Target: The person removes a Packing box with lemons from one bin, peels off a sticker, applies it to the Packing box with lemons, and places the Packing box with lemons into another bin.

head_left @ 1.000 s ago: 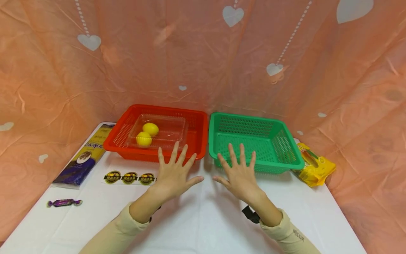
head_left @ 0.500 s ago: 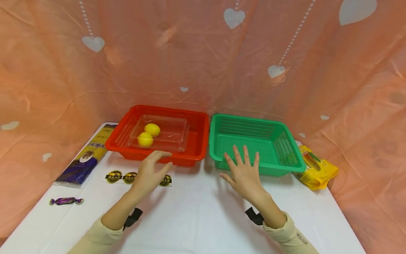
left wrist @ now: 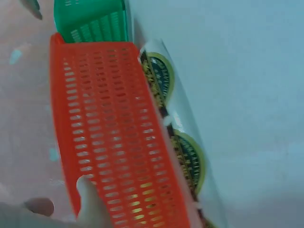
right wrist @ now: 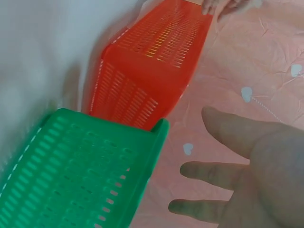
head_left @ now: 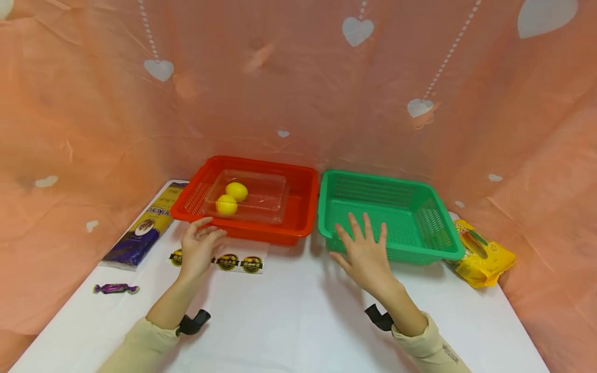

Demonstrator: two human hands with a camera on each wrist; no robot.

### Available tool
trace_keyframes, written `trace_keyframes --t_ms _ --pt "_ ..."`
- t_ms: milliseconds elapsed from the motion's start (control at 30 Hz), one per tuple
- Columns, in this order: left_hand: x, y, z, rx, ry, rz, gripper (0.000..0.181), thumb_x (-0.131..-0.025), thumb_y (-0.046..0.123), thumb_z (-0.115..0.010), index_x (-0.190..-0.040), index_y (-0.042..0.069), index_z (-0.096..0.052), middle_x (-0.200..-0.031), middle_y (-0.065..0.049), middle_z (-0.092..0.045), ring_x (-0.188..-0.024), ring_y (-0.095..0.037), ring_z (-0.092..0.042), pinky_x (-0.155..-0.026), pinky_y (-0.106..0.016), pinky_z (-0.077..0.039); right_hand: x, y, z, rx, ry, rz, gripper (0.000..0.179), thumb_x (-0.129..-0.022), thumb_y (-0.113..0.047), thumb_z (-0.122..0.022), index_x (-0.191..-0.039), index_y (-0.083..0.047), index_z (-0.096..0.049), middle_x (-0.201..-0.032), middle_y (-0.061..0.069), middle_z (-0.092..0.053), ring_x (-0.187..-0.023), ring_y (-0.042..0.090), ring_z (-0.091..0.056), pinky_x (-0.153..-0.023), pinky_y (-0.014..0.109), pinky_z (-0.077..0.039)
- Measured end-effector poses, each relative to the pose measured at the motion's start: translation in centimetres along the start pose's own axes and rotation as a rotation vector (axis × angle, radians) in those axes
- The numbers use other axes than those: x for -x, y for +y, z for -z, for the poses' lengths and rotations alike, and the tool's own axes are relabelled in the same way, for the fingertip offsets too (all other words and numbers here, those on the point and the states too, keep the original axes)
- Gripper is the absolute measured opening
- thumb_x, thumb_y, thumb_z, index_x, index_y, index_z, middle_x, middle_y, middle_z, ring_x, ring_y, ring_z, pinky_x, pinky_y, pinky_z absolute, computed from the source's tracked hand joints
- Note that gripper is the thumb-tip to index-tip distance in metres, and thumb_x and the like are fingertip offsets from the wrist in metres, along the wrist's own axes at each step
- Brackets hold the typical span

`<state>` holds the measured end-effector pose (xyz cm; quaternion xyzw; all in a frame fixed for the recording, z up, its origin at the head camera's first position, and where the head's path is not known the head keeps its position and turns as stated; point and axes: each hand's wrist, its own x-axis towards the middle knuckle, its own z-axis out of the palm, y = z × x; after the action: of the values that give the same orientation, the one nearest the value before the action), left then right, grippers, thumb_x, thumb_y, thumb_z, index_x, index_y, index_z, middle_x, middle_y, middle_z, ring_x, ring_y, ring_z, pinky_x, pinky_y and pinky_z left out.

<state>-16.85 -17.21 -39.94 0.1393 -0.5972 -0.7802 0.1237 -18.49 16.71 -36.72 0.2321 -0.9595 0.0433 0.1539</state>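
My left hand (head_left: 197, 255) hovers at the front left of the red basket (head_left: 261, 233), its fingers loosely bent and holding nothing. In the left wrist view its thumb (left wrist: 90, 204) overlaps the slotted wall of that basket. Inside the basket lies a clear plastic box (head_left: 268, 199) with two yellow lemon-like fruits (head_left: 237, 191) in it. A strip of round black-and-gold stickers (head_left: 227, 262) lies partly hidden behind my left hand. My right hand (head_left: 366, 256) is spread, palm down, before the green basket (head_left: 396, 250), fingertips overlapping its front rim.
A blue-and-yellow packet (head_left: 142, 230) lies left of the red basket, with a purple wrapped candy (head_left: 116, 288) nearer me. A yellow bag (head_left: 485, 259) sits right of the green basket. All stand on a white-covered table (head_left: 289, 321) before a pink curtain (head_left: 298, 93).
My left hand has moved left from the table's middle to the red basket's front left, its spread fingers now bent. My right hand stays spread by the green basket. The view has turned slightly left.
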Motion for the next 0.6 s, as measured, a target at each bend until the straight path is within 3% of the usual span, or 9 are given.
trace_keyframes --t_ms 167,300,467,600 --pt "-1.2 -0.6 -0.5 0.179 0.136 -0.03 0.03 -0.095 -0.01 -0.057 -0.119 0.006 -0.048 -0.107 -0.01 -0.04 -0.077 -0.011 -0.064 -0.079 -0.03 -0.059 -0.8 -0.1 0.2 -0.046 0.011 0.007 0.06 -0.092 -0.041 -0.07 -0.141 -0.01 -0.056 -0.151 0.026 -0.04 -0.142 0.053 -0.025 -0.106 0.079 -0.014" --pt "-2.2 -0.8 -0.8 0.214 0.186 -0.045 0.033 -0.091 -0.013 -0.061 -0.119 0.001 -0.05 -0.108 -0.011 -0.039 -0.071 -0.01 -0.064 -0.075 -0.027 -0.059 -2.3 -0.2 0.5 -0.128 -0.003 -0.001 0.058 -0.093 -0.038 -0.07 -0.142 -0.01 -0.055 -0.152 0.025 -0.038 -0.143 0.051 -0.024 -0.107 0.078 -0.013" --pt "-2.9 -0.9 -0.9 0.197 0.204 -0.054 0.037 -0.089 -0.014 -0.064 -0.122 -0.004 -0.05 -0.109 -0.01 -0.039 -0.062 -0.01 -0.064 -0.072 -0.026 -0.059 -5.0 0.3 1.3 -0.231 -0.122 0.013 0.059 -0.096 -0.037 -0.066 -0.144 -0.007 -0.052 -0.154 0.025 -0.036 -0.143 0.052 -0.024 -0.108 0.076 -0.018" --pt "-2.9 -1.1 -0.9 0.188 0.22 -0.048 0.036 -0.089 -0.014 -0.064 -0.121 -0.004 -0.05 -0.109 -0.013 -0.04 -0.06 -0.011 -0.063 -0.07 -0.026 -0.059 -8.0 0.7 2.0 -0.338 -0.253 0.065 0.058 -0.099 -0.033 -0.061 -0.144 0.001 -0.049 -0.15 0.028 -0.04 -0.14 0.049 -0.031 -0.112 0.065 -0.027"
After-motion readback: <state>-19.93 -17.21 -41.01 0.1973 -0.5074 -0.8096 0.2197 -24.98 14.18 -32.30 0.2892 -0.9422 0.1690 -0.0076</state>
